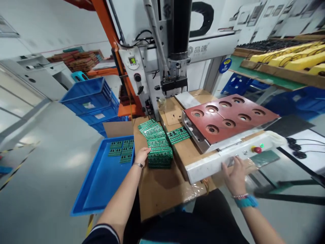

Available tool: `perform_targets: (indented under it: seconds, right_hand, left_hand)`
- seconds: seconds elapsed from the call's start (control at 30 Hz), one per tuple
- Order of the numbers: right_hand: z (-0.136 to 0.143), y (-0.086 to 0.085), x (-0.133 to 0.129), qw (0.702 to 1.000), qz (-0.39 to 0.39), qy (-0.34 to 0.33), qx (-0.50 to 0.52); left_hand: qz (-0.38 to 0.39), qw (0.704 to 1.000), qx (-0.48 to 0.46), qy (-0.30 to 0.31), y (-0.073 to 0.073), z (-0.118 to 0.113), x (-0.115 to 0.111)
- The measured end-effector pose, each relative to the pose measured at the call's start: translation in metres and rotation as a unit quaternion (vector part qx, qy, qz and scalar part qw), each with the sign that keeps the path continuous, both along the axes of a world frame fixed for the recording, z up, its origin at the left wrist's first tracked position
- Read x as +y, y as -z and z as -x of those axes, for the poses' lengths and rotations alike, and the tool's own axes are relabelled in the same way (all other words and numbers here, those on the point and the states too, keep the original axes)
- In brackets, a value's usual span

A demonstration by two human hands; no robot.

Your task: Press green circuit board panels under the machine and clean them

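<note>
My left hand [142, 156] is at the left edge of a stack of green circuit boards [159, 152], its fingers closed at the edge of a board. More boards fan out behind the stack [151, 129]. A single circuit board [178, 135] lies to the right, beside the red fixture plate [228, 118] with round cutouts. My right hand [235, 176] rests on the front of the white control bar [210, 166], thumb and fingers apart, fingertips at a button. It holds nothing that I can see.
A blue tray [101, 183] with several small circuit boards stands at the left. Blue crates [88, 98] are stacked behind it. The machine head [177, 71] hangs over the bench. A red stop knob [257, 149] sits on the bar. Yellow parts [291, 59] lie at far right.
</note>
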State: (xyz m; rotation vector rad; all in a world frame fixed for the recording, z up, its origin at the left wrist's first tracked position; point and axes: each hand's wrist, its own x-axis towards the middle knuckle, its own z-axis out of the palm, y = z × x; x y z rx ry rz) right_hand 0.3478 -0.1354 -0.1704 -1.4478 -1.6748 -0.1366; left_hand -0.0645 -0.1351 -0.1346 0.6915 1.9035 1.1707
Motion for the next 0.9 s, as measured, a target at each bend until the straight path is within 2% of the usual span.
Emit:
perform_targets:
  seconds: [0.13, 0.27, 0.4, 0.53, 0.6, 0.7, 0.8, 0.9]
  right_hand:
    - [-0.002, 0.003, 0.0, 1.0, 0.005, -0.001, 0.002]
    - [-0.002, 0.004, -0.001, 1.0, 0.018, -0.007, 0.003]
    - [-0.001, 0.004, -0.002, 1.0, 0.028, -0.01, 0.002]
    - [0.001, 0.004, -0.001, 1.0, 0.026, -0.005, 0.004]
    - [0.003, 0.004, -0.001, 1.0, 0.021, -0.002, 0.006]
    - [0.004, 0.004, -0.001, 1.0, 0.019, 0.004, 0.005]
    - [0.004, 0.006, -0.002, 1.0, 0.022, 0.009, -0.001]
    - [0.003, 0.01, -0.002, 1.0, 0.019, 0.016, -0.008]
  left_hand:
    - [-0.025, 0.992, -0.113, -0.046, -0.006, -0.001, 0.002]
    - [-0.084, 0.972, -0.195, -0.102, -0.023, 0.007, -0.001]
    - [-0.162, 0.947, -0.238, -0.142, -0.053, 0.028, -0.007]
    - [-0.216, 0.929, -0.27, -0.131, -0.091, 0.037, -0.001]
    - [-0.23, 0.923, -0.29, -0.104, -0.109, 0.027, 0.013]
    - [-0.237, 0.916, -0.321, -0.047, -0.128, -0.004, 0.044]
    - [-0.239, 0.907, -0.348, 0.005, -0.135, -0.039, 0.08]
    - [-0.239, 0.898, -0.367, 0.039, -0.136, -0.067, 0.116]
